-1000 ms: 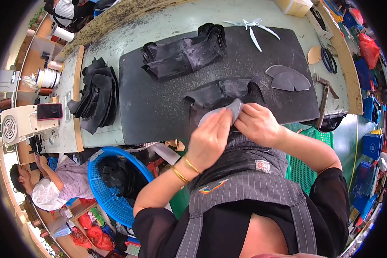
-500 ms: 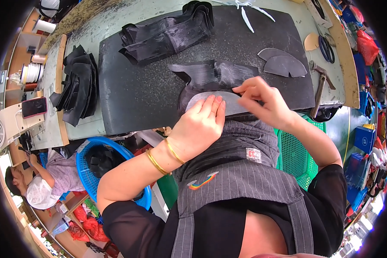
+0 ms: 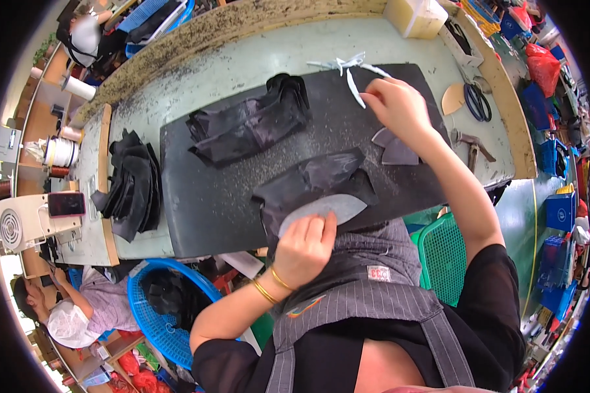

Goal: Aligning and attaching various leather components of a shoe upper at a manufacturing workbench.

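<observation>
As the left hand (image 3: 305,245) holds a grey half-oval piece (image 3: 320,206) over the near side of a black sheet (image 3: 308,173), apparently to steady it, the right hand (image 3: 400,108), its grip narrow, hovers at white strips (image 3: 353,85) by a dark mat's (image 3: 223,196) far edge, any hold unclear.

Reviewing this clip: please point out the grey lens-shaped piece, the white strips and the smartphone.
Grey lens-shaped piece (image 3: 337,207): head view, on its flat upper face.
White strips (image 3: 354,88): head view, on the strip angled toward the wearer.
Smartphone (image 3: 67,204): head view, on its dark screen.
</observation>
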Tool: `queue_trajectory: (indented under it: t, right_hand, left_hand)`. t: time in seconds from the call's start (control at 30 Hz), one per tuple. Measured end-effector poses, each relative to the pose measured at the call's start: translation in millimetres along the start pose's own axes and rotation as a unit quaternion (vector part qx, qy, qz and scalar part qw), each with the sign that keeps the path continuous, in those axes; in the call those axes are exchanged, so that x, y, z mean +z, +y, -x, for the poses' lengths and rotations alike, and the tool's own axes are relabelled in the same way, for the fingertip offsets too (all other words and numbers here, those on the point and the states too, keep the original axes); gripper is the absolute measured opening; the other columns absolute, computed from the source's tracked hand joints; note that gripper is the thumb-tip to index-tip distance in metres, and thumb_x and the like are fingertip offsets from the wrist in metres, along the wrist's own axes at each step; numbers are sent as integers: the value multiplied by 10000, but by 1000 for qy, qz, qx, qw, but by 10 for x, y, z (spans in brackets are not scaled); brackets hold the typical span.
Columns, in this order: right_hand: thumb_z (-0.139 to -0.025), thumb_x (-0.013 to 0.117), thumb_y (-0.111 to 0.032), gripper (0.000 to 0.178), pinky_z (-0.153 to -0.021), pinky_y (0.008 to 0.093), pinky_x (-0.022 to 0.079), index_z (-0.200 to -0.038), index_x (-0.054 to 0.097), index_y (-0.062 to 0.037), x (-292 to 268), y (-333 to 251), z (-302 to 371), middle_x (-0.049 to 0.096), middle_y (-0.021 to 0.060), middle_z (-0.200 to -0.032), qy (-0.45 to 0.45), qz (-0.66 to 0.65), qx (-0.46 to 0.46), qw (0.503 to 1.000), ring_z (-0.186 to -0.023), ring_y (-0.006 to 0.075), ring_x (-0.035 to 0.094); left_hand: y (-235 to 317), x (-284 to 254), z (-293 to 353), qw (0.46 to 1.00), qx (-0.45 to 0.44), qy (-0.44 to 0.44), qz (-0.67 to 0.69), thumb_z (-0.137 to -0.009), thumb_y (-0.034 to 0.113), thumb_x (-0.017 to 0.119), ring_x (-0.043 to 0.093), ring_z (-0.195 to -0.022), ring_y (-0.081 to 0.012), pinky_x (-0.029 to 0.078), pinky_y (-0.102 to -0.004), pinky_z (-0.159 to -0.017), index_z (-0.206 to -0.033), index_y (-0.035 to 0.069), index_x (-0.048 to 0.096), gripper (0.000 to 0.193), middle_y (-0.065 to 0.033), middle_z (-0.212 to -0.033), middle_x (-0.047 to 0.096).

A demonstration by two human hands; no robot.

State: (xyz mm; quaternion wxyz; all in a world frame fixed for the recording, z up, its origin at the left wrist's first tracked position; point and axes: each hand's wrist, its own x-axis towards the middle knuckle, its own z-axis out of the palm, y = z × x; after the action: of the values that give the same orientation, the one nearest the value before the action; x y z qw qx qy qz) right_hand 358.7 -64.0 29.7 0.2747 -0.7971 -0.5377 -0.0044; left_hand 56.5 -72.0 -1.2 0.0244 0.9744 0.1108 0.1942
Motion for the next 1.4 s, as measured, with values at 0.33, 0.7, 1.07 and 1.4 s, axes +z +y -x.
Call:
queue_trajectory:
  t: [0.33, 0.7, 1.07, 1.4]
  right_hand:
    - [-873, 652, -35, 85, -754, 303, 566, -953, 656, -6, -264, 40, 140, 707, 77, -912, -30, -208, 64, 976, -827, 161, 704]
    - [-860, 708, 10, 138, -736, 307, 561, -996, 700, -9, 123, -1103, 1282, 688, 116, -954, -120, -357, -27, 926, -845, 221, 707]
    - [-885, 707, -69, 109, -657, 306, 560, -976, 694, -9, 399, -1202, 1337, 720, 139, -877, -146, -311, 58, 937, -764, 220, 726]
    - [-868, 717, -27, 113, -624, 336, 562, -976, 687, -21, 266, -1091, 1328, 686, 124, -897, -82, -202, -35, 975, -701, 253, 703]
  left_hand:
    - [14, -108, 9, 999, -39, 17, 18, -824, 65, 629, 627, -1095, -313, 552, -385, -926, -1172, -46, 664, 367, -181, -1159, 619]
    - [106, -10, 343, 997, -77, 22, -17, -854, 162, 601, 584, -1136, -294, 463, -464, -1021, -1152, 16, 669, 338, -137, -1166, 619]
    - [55, 148, 516, 995, -74, 67, 21, -860, 154, 581, 555, -1188, -331, 450, -500, -1036, -1171, -25, 669, 369, -165, -1210, 612]
    - [87, 66, 422, 996, -69, 3, -49, -875, 144, 650, 542, -1260, -390, 473, -495, -992, -1162, 6, 639, 318, -157, -1239, 560]
